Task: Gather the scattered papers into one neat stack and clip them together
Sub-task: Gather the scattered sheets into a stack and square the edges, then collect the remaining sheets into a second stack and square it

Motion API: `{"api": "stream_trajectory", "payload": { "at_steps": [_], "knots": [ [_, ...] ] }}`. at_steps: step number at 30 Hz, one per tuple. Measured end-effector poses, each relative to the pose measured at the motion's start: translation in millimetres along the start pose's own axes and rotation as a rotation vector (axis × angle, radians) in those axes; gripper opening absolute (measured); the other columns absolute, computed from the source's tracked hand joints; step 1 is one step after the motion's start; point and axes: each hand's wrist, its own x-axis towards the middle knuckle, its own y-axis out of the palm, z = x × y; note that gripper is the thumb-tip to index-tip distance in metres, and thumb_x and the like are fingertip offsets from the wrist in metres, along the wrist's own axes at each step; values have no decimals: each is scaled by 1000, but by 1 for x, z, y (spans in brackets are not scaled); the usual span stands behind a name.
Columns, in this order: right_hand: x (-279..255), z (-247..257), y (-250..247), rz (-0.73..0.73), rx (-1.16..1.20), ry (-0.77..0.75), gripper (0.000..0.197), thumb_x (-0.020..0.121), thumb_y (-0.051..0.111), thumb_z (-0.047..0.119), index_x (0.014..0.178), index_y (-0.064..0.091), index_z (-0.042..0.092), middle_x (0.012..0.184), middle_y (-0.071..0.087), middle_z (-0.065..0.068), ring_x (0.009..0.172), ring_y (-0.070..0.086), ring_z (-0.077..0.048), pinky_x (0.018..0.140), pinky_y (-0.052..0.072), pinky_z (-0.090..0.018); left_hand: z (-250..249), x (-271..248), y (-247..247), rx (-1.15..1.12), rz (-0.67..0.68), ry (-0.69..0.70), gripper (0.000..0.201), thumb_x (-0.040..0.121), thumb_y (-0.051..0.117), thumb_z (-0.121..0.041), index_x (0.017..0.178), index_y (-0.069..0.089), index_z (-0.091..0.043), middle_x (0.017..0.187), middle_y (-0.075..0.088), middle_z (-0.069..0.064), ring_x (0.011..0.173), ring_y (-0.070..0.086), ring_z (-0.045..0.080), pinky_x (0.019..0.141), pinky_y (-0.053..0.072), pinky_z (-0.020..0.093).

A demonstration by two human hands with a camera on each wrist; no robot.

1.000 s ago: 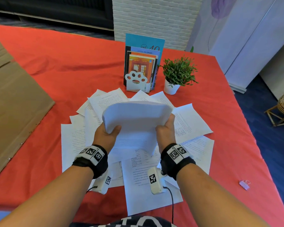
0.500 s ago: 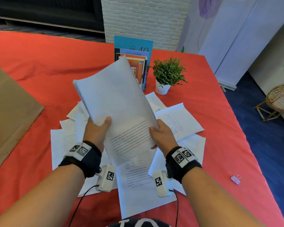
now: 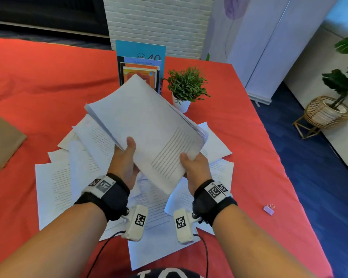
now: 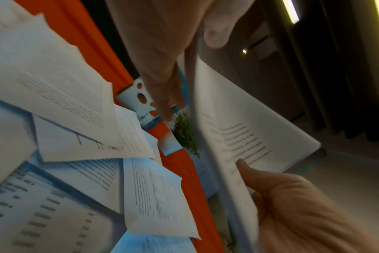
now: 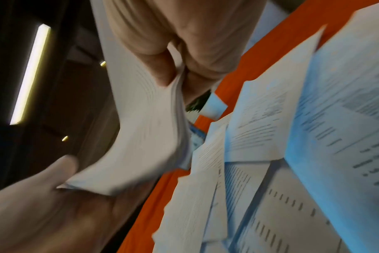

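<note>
A thick stack of white printed papers (image 3: 149, 125) is held tilted above the table, its far corner toward the books. My left hand (image 3: 127, 155) grips its near left edge, thumb on top. My right hand (image 3: 191, 163) grips the near right corner. In the left wrist view the stack (image 4: 238, 128) stands between my left hand (image 4: 162, 51) and my right hand (image 4: 292, 205). The right wrist view shows the stack's edge (image 5: 145, 128) pinched by my right hand (image 5: 184, 42). Several loose sheets (image 3: 56, 183) lie fanned on the red cloth below. A small pink binder clip (image 3: 268, 209) lies to the right.
A holder of upright books (image 3: 141, 63) and a small potted plant (image 3: 186, 87) stand just beyond the papers. Brown cardboard (image 3: 2, 141) lies at the left edge. The table's right edge (image 3: 277, 157) drops to a blue floor, where a wicker planter (image 3: 327, 111) stands.
The stack, curled over a second ago, has straightened out and swung so that its far corner points away to the right. Both hands have kept their grip.
</note>
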Motion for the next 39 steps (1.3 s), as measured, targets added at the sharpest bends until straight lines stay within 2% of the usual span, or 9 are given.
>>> {"api": "stream_trajectory", "payload": {
  "at_steps": [5,9,17,19,23,27,34,37,39],
  "knots": [
    [39,-12,-76,-411,38,-17,7,85,60,15,89,63,21,106,70,-11,89,66,-26,80,56,-39,26,11,1,270,50,-61,58,95,47,-36,146,20,-38,150,37,-5,134,41,22,105,36,43],
    [61,-10,-142,-737,24,20,25,88,57,9,108,62,-4,97,64,-13,81,58,-21,42,47,-17,44,24,-23,680,-25,-88,52,94,52,-28,143,35,-27,154,30,4,138,35,29,104,34,44],
    [89,1,-214,-829,-62,349,37,85,60,19,119,59,4,114,61,-6,105,57,-26,88,43,-32,73,46,-58,1029,-107,-97,46,89,59,-19,134,51,-13,150,37,13,135,38,33,111,34,48],
    [85,-4,-215,-838,-505,485,54,74,73,21,123,54,10,130,54,-12,123,49,-32,99,41,-37,78,51,-67,1058,-171,-108,45,87,61,-20,131,54,-14,148,39,13,134,40,33,112,33,45],
    [89,-11,-207,-998,-174,496,83,71,75,15,141,32,6,142,39,-18,129,43,-36,103,40,-43,83,65,-89,1101,-267,-211,51,84,62,-29,133,52,-20,151,33,15,131,41,37,111,33,43],
    [84,-30,-166,-865,-423,315,68,87,53,4,147,23,11,153,21,-15,134,33,-37,109,33,-42,81,74,-109,1083,-356,-321,51,87,59,-35,136,48,-25,155,18,17,138,29,37,113,25,40],
    [93,-58,-86,-281,-334,246,47,90,53,8,135,47,21,117,55,-12,100,52,-22,86,42,-28,63,84,-139,1011,-366,-330,50,79,65,-36,128,55,-34,144,42,18,120,50,40,108,38,45],
    [108,-67,-76,-172,-199,396,46,90,52,11,135,47,16,141,48,-14,123,49,-26,108,37,-33,53,82,-133,958,-332,-247,46,85,62,-24,131,54,-26,145,44,15,129,43,39,111,33,45],
    [112,-65,-77,-159,-283,402,44,93,50,11,136,45,6,147,41,-16,133,43,-28,99,38,-27,50,86,-134,955,-300,-230,46,89,59,-19,134,51,-22,144,45,14,128,45,37,109,36,42]
  ]
}}
